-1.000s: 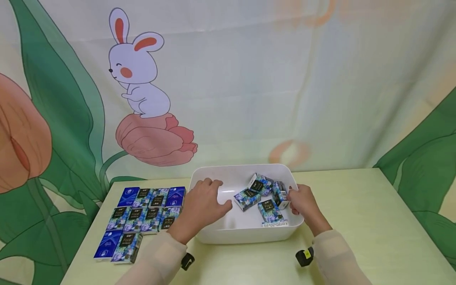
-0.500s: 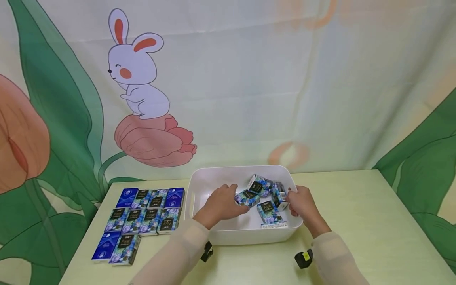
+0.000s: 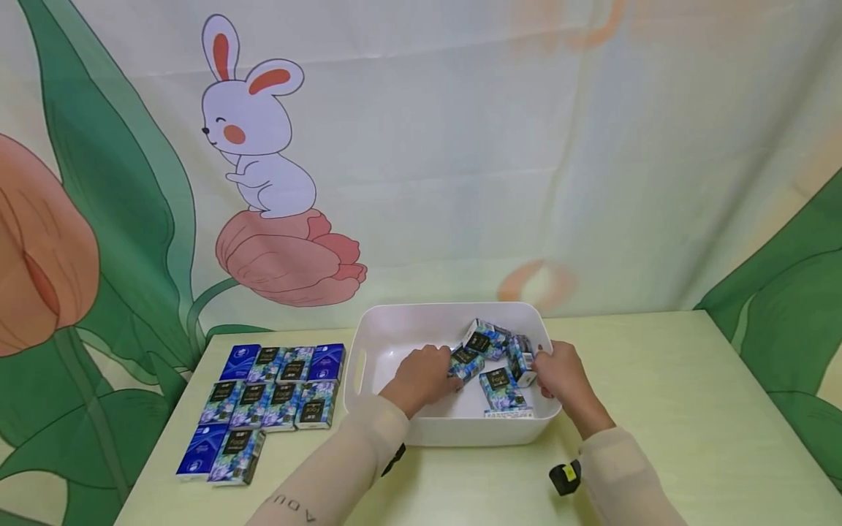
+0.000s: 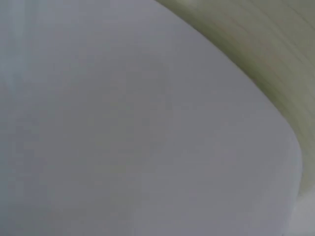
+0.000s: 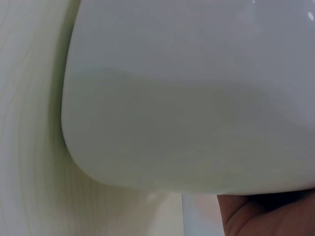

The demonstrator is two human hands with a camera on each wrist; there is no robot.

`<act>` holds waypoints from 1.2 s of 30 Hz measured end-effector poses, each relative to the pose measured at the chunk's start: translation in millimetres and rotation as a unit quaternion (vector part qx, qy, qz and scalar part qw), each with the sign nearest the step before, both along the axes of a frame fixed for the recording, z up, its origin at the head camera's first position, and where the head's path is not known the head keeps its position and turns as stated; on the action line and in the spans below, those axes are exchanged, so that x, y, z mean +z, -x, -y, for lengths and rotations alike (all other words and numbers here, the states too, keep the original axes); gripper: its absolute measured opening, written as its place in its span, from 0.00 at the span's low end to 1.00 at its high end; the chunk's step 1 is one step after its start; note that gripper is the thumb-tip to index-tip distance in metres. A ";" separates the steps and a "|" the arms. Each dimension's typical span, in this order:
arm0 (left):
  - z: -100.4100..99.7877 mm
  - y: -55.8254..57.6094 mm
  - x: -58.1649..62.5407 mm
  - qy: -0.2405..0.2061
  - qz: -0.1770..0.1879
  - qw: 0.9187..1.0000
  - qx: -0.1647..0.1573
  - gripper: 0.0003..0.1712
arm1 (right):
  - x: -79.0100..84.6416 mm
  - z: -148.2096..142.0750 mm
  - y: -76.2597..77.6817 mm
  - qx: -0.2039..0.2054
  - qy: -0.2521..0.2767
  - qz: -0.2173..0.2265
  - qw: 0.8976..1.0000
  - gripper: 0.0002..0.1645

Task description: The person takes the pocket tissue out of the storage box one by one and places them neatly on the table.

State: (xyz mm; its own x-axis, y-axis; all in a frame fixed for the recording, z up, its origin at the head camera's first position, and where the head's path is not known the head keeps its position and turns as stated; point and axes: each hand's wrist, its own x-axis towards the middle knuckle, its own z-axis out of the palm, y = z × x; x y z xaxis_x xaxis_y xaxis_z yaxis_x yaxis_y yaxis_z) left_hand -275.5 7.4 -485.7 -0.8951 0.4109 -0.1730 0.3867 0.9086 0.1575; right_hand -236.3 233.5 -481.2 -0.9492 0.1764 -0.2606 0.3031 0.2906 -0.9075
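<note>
The left hand (image 3: pixel 424 376) reaches down into the tub, its thumb and fingers pinching a floral packet (image 3: pixel 467 364); the right hand (image 3: pixel 566 372), well apart from it, grips the right end of the white tub (image 3: pixel 454 432), fingers curled over the rim. The pinched packet sits inside the tub between the two hands, just right of the left fingertips and tilted. Close about it lie three more packets: one just beyond (image 3: pixel 485 340), slanted; one on its side (image 3: pixel 522 361) right beside the right hand's fingers; and one nearer the person (image 3: pixel 503 389), lying by the near wall. That near wall and the tub's left rim stand around the left hand, whose sleeve (image 3: pixel 342 467) passes over the near-left corner; a handle slot (image 3: pixel 359 372) opens in the left end wall. To the left of the left hand, outside the tub, ten packets lie on the table in rows of four, four and two, mostly floral with some plain blue ones (image 3: pixel 202 449), the nearest column close to the tub's left end. Beyond both hands the tub's far rim stands near a printed curtain (image 3: pixel 427 183), which hangs along the back of the table. To the right of the right hand, bare table top (image 3: pixel 671 409) runs to a slanting edge; more of it shows on the near side, below both wrists.
</note>
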 end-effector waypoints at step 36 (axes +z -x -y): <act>95.7 -65.0 76.5 -0.208 -0.105 0.968 0.095 0.36 | -1.5 0.9 3.6 -0.008 -0.047 0.013 0.999 0.15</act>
